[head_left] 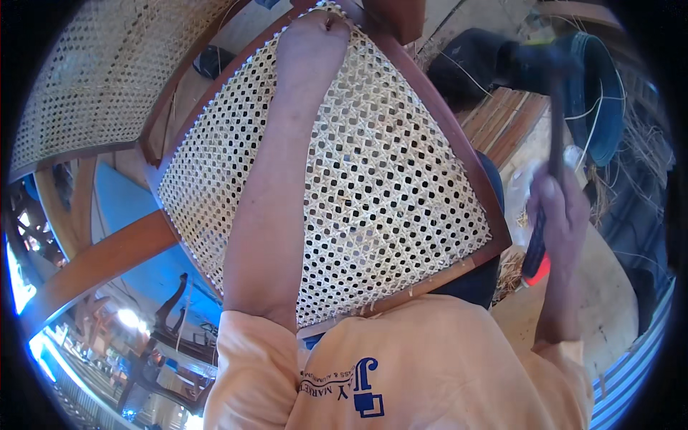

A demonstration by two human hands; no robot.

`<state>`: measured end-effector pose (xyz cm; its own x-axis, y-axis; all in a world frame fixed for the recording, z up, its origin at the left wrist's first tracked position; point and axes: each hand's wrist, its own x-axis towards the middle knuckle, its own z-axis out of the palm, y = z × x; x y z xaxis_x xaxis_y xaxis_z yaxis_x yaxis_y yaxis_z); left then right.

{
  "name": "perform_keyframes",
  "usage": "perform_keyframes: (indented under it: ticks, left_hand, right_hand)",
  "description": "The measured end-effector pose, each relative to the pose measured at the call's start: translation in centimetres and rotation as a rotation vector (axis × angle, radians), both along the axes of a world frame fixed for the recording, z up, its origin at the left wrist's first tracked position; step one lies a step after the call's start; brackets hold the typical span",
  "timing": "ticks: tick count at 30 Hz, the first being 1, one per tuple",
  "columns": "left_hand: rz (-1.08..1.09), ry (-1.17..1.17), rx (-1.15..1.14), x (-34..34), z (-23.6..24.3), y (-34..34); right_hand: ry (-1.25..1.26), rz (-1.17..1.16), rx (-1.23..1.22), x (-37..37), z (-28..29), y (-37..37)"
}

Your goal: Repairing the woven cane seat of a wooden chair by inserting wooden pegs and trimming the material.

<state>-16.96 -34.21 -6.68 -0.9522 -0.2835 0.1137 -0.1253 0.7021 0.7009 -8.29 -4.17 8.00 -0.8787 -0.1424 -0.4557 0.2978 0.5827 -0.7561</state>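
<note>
A woven cane seat [387, 179] in a red-brown wooden frame [494, 222] lies before me. My left hand [315, 32] is at its far edge, fingers bent down at the border of the weave; whatever is between them is hidden. My left forearm lies over the middle of the cane. Right of the frame, my right hand [562, 211] grips the dark handle of a raised hammer [555, 86], whose head is blurred. A red object [537, 266] shows behind that hand.
A woven cane back [79, 79] stands at upper left, with a curved wooden arm [107, 258] below it. At right are stacked wooden strips [505, 118], a blue container [598, 136], loose cane strands and a pale board [602, 301]. A light blue surface [129, 201] shows at left.
</note>
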Motion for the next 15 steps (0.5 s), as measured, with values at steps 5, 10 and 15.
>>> perform_keyframes:
  ticks: [5, 10, 15]
  left_hand:
    - [-0.072, -0.257, 0.129, 1.6, 1.4, 1.0]
    - [-0.176, -0.342, -0.053, 0.8, 2.4, 0.6]
    - [-0.123, -0.185, -0.096, 2.3, 1.3, 2.1]
  right_hand:
    - [0.044, -0.182, -0.109, 10.7, -1.2, 6.1]
    - [-0.041, -0.081, 0.325, 19.8, -1.6, 9.4]
    - [-0.240, -0.085, 0.407, 25.1, -3.4, 12.1]
